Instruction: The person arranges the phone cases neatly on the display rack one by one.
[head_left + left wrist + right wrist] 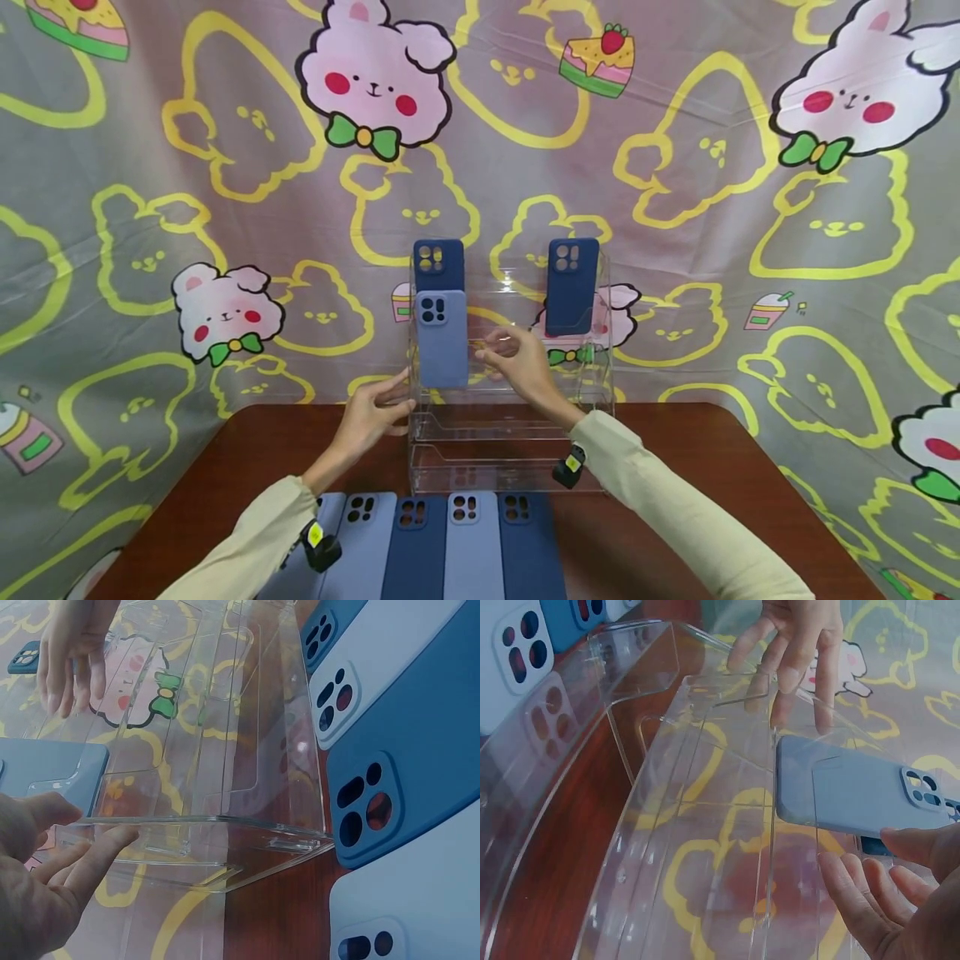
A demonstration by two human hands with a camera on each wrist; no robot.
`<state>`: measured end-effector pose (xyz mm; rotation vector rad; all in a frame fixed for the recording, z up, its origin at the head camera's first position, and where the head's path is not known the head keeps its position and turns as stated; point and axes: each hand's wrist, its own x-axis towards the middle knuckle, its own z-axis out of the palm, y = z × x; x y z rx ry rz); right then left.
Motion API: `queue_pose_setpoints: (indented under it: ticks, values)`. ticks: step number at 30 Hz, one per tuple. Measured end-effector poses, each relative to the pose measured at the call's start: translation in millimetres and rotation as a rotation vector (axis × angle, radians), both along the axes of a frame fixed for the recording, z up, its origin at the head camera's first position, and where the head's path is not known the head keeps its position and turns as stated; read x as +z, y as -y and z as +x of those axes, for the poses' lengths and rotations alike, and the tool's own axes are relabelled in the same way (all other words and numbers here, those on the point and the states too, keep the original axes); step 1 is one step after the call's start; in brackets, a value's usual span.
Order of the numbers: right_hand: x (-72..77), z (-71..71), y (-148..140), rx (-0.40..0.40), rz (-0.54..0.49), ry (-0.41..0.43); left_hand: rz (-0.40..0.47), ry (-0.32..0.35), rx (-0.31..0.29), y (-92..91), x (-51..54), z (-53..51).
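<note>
A clear tiered acrylic rack stands on the table. On its left side, a light blue phone case stands upright on a tier, in front of and lower than a dark blue phone case. Another dark blue phone case stands at the upper right. My left hand is at the rack's left side, its fingers extended along the side panel. Just right of the light blue case is my right hand, with loosely bent fingers and nothing in them; its thumb is close to the case's edge.
In front of the rack, several light and dark blue phone cases lie in a row on the brown table. A patterned cloth hangs behind the rack. Small cameras are strapped to both wrists.
</note>
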<state>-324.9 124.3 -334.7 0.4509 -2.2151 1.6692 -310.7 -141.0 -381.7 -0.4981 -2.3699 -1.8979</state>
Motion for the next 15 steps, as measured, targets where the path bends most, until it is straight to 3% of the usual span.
queue_pose_setpoints:
  ticks: [15]
  values:
    - [-4.8, 24.2, -27, 0.027, 0.038, 0.056, 0.009, -0.003, -0.007, 1.1, -1.7, -0.5]
